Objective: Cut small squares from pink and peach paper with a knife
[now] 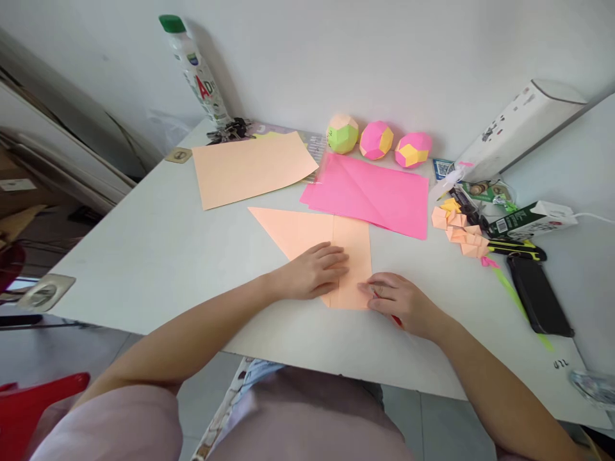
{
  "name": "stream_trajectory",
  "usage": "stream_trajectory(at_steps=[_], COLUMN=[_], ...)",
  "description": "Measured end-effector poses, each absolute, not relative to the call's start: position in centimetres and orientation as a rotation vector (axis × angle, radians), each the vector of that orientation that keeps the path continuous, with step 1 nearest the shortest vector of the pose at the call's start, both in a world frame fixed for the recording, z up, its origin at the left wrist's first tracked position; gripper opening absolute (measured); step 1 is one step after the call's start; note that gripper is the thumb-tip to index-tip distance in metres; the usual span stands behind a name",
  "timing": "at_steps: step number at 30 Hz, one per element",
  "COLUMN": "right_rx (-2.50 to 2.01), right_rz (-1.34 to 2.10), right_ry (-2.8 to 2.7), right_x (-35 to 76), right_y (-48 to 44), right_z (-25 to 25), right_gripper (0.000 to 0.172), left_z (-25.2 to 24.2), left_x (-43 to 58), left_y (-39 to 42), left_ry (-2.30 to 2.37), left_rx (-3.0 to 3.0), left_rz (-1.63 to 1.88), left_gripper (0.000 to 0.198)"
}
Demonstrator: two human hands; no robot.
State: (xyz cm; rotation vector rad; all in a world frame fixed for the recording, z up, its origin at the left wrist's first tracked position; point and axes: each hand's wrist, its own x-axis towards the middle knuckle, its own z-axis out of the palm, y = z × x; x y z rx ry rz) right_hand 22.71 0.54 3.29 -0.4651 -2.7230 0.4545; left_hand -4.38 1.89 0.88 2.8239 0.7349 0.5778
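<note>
A peach paper (353, 256) lies on the white table near its front edge, with a triangular part pointing left and a crease line down its middle. My left hand (317, 271) rests flat on it, fingers spread slightly across the crease. At the paper's lower right edge, my right hand (396, 299) is closed around a small red tool (396, 320), most of which is hidden by the fingers. Behind the peach paper are pink sheets (375, 192), and another peach sheet (250, 168) lies to the back left.
Three paper balls (376, 140) line the wall. A bottle (199, 80) and keys (231, 130) stand back left. Right of the hands are folded peach pieces (461, 232), a cutter (516, 249), a drink carton (533, 219), a black case (539, 296) and a white box (523, 128).
</note>
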Motion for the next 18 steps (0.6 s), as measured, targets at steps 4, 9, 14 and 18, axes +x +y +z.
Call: stream_trajectory(at_steps=[4, 9, 14, 18], right_rx=[-0.444, -0.421, -0.429, -0.429], right_rz=[0.421, 0.388, 0.322, 0.300], right_ry=[-2.725, -2.721, -2.729, -2.745], right_x=[22.9, 23.2, 22.9, 22.9], right_y=[0.6, 0.7, 0.5, 0.5], right_z=[3.2, 3.2, 3.4, 3.3], right_gripper=[0.023, 0.022, 0.021, 0.021], left_z=[0.8, 0.3, 0.4, 0.8], left_x=[-3.4, -3.2, -3.4, -3.2], left_y=[0.8, 0.6, 0.5, 0.4], left_ry=[0.575, 0.551, 0.511, 0.470], left_rx=[2.838, 2.805, 2.832, 2.846], left_rz=[0.622, 0.633, 0.690, 0.743], left_gripper=[0.033, 0.033, 0.028, 0.024])
